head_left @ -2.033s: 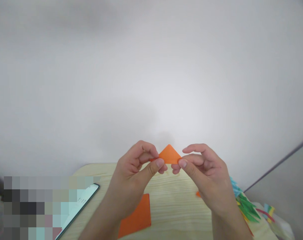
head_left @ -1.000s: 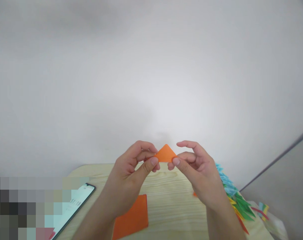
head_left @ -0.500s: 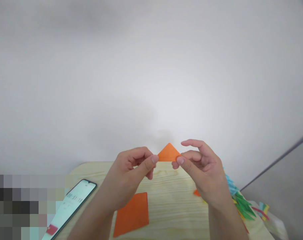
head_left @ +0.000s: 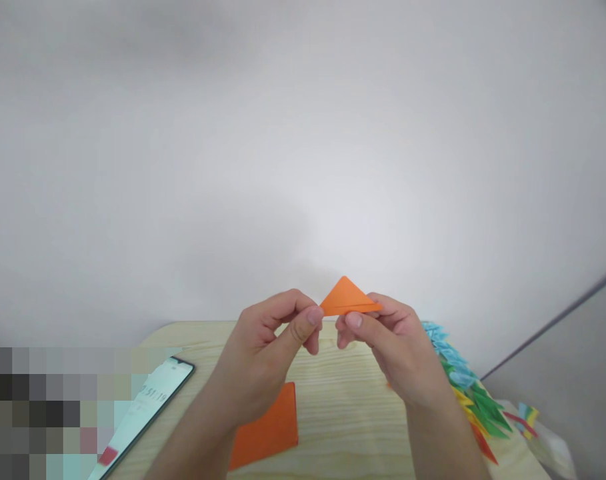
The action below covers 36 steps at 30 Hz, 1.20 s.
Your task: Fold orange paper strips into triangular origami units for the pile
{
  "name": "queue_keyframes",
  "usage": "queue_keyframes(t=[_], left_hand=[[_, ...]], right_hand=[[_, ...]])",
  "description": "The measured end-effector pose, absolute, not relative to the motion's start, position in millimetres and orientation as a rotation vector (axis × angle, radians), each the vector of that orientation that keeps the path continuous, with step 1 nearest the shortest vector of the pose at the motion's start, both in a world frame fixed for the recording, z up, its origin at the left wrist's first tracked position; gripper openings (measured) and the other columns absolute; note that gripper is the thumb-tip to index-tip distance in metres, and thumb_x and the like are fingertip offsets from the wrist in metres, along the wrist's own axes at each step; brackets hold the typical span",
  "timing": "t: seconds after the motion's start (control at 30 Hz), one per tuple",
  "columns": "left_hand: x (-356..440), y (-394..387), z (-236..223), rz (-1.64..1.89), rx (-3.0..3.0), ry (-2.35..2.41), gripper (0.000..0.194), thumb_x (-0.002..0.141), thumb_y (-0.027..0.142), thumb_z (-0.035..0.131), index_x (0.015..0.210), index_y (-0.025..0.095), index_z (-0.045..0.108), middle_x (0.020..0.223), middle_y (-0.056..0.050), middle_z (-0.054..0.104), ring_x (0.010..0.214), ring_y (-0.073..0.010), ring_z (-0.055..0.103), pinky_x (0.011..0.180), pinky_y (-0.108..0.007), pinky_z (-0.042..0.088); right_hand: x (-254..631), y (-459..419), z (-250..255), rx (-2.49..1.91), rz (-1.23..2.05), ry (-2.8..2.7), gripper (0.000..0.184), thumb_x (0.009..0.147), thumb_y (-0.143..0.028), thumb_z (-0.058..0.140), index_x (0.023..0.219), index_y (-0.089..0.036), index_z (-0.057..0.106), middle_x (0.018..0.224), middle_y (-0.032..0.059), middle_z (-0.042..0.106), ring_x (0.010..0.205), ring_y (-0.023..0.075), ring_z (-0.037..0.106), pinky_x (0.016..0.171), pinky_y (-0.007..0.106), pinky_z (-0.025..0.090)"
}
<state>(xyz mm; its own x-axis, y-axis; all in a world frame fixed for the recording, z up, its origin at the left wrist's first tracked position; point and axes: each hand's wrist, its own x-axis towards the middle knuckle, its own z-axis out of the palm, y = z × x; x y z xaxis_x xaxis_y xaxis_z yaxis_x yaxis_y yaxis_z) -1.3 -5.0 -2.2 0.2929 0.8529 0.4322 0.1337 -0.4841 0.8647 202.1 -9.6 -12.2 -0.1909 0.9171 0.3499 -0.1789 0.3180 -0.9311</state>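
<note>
A small orange paper folded into a triangle is held up above the table, its point upward and a narrow fold line along its lower edge. My left hand pinches its left corner between thumb and forefinger. From the other side my right hand grips the lower edge, thumb in front and fingers behind; the right corner sticks out past the thumb. Below, partly covered by my left hand and forearm, an orange paper sheet or stack lies on the wood-grain table.
A phone showing a running timer lies at the left, partly pixelated. Along the right edge are folded paper pieces in blue, green and yellow-orange. A white bag is beyond them. A pale wall rises behind the table.
My right hand has moved its grip inward along the triangle's lower edge, and its raised forefinger has come down behind the paper. The triangle is slightly higher and tilted.
</note>
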Motion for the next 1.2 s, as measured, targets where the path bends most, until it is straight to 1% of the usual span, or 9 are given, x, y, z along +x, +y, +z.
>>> queue_keyframes(t=[0.23,0.3,0.37,0.43,0.5,0.7,0.87,1.0,1.2], left_hand=[[-0.8,-3.9,-0.7,1.169,1.835,0.882,0.034,0.100,0.040,0.063,0.072,0.021,0.067,0.066,0.001,0.061,0.067,-0.0149,0.052,0.066,-0.028,0.039],[0.7,-1.7,-1.3,1.193,1.818,0.907,0.029,0.098,0.041,0.066,0.078,0.021,0.071,0.072,0.000,0.065,0.072,-0.0159,0.056,0.070,-0.029,0.042],[3.7,0.6,-3.3,1.251,1.761,0.913,0.022,0.096,0.043,0.069,0.091,0.022,0.075,0.079,-0.002,0.069,0.078,-0.0174,0.059,0.073,-0.029,0.045],[7.3,2.3,-6.0,1.296,1.689,0.896,0.023,0.095,0.043,0.070,0.104,0.023,0.076,0.079,-0.002,0.069,0.076,-0.0172,0.060,0.069,-0.029,0.045],[10.1,2.7,-8.0,1.311,1.639,0.866,0.024,0.095,0.042,0.070,0.110,0.023,0.075,0.074,-0.001,0.067,0.070,-0.0156,0.058,0.063,-0.027,0.044],[9.7,1.1,-4.8,1.273,1.553,0.766,0.016,0.095,0.037,0.072,0.096,0.021,0.074,0.078,-0.002,0.070,0.071,-0.0146,0.061,0.066,-0.026,0.047],[7.8,4.0,-6.5,1.243,1.402,0.664,0.014,0.095,0.033,0.073,0.096,0.020,0.073,0.074,0.000,0.066,0.067,-0.0114,0.056,0.063,-0.023,0.045],[9.5,5.3,-8.1,1.201,1.306,0.616,0.016,0.094,0.035,0.072,0.096,0.019,0.072,0.071,0.000,0.062,0.064,-0.0113,0.054,0.059,-0.023,0.041],[15.3,3.5,-6.2,1.169,1.140,0.560,0.012,0.094,0.033,0.072,0.099,0.023,0.066,0.068,0.002,0.059,0.064,-0.0127,0.059,0.062,-0.024,0.043]], right_hand=[[205.4,-13.4,-7.6,-0.800,1.049,-1.411,0.012,0.088,-0.029,0.078,0.080,-0.021,0.077,0.074,0.0017,0.072,0.073,0.0184,0.064,0.074,0.033,0.050],[206.3,-15.6,-5.6,-0.841,1.041,-1.454,0.013,0.089,-0.026,0.076,0.077,-0.021,0.076,0.072,0.0011,0.071,0.072,0.0175,0.062,0.071,0.032,0.048],[206.1,-18.2,-4.1,-0.894,1.044,-1.497,0.014,0.088,-0.023,0.075,0.074,-0.021,0.074,0.070,-0.0001,0.068,0.070,0.0163,0.060,0.068,0.030,0.046],[204.8,-20.5,-3.9,-0.940,1.051,-1.535,0.014,0.087,-0.021,0.074,0.073,-0.021,0.073,0.070,-0.0011,0.067,0.069,0.0154,0.058,0.065,0.028,0.045],[203.0,-22.1,-4.8,-0.956,1.051,-1.573,0.012,0.087,-0.021,0.074,0.075,-0.020,0.073,0.070,-0.0015,0.066,0.069,0.0152,0.058,0.065,0.028,0.044],[201.0,-24.4,-5.8,-0.909,1.070,-1.614,0.009,0.091,-0.025,0.075,0.084,-0.021,0.077,0.079,0.0001,0.072,0.075,0.0161,0.063,0.069,0.028,0.048],[201.6,-27.1,-2.1,-0.847,1.057,-1.659,0.013,0.093,-0.035,0.077,0.096,-0.023,0.081,0.089,0.0036,0.078,0.086,0.0209,0.069,0.081,0.035,0.053],[200.9,-28.3,0.4,-0.824,1.020,-1.677,0.015,0.091,-0.037,0.079,0.095,-0.023,0.080,0.087,0.0028,0.076,0.088,0.0215,0.069,0.084,0.036,0.053],[199.3,-29.0,0.1,-0.829,0.983,-1.669,0.013,0.092,-0.036,0.078,0.095,-0.023,0.080,0.085,0.0018,0.074,0.088,0.0214,0.068,0.085,0.036,0.053]])
